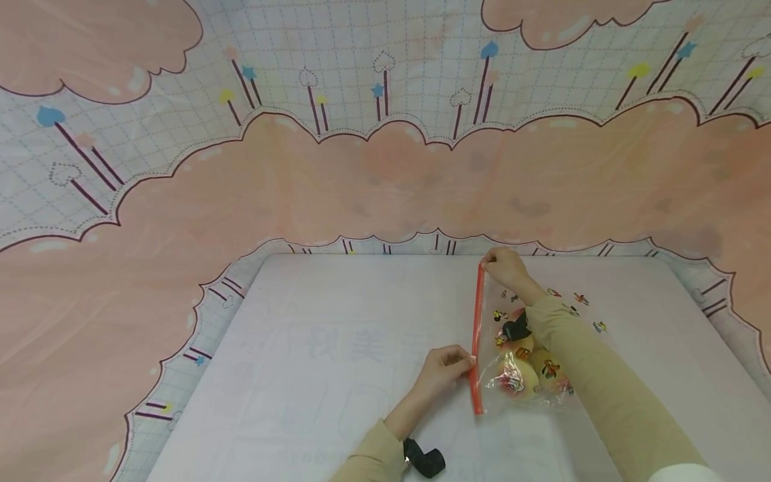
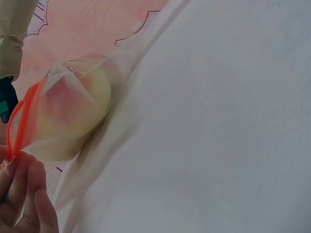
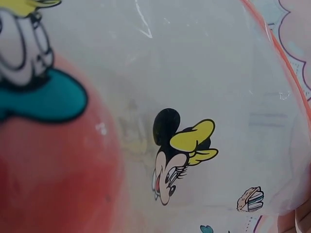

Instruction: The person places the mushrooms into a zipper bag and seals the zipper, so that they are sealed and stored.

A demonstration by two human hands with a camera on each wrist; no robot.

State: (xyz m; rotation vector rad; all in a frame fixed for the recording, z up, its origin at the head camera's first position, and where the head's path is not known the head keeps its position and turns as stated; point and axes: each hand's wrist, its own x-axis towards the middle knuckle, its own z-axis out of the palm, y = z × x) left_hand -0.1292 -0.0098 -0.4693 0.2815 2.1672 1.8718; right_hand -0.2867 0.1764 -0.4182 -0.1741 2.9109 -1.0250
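A clear zip bag [image 1: 489,402] printed with small cartoon figures lies on the white table, its red zip edge [image 1: 478,314] facing left. Inside are several round yellow-and-red fruits [image 1: 521,376] that look like peaches. My right hand [image 1: 508,271] pinches the far end of the zip edge. Lower down the same edge, my left hand [image 1: 442,368] pinches it between thumb and fingers. In the left wrist view, one fruit [image 2: 73,107] shows through the plastic beside the red strip [image 2: 25,116]. The right wrist view is filled by the printed plastic and a reddish fruit [image 3: 58,165].
The white tabletop [image 1: 313,348] spreads left of the bag. A patterned cloth [image 1: 385,181] with pink cloud shapes hangs behind and around the table. Black devices are strapped at the left wrist [image 1: 424,458] and the right wrist [image 1: 517,328].
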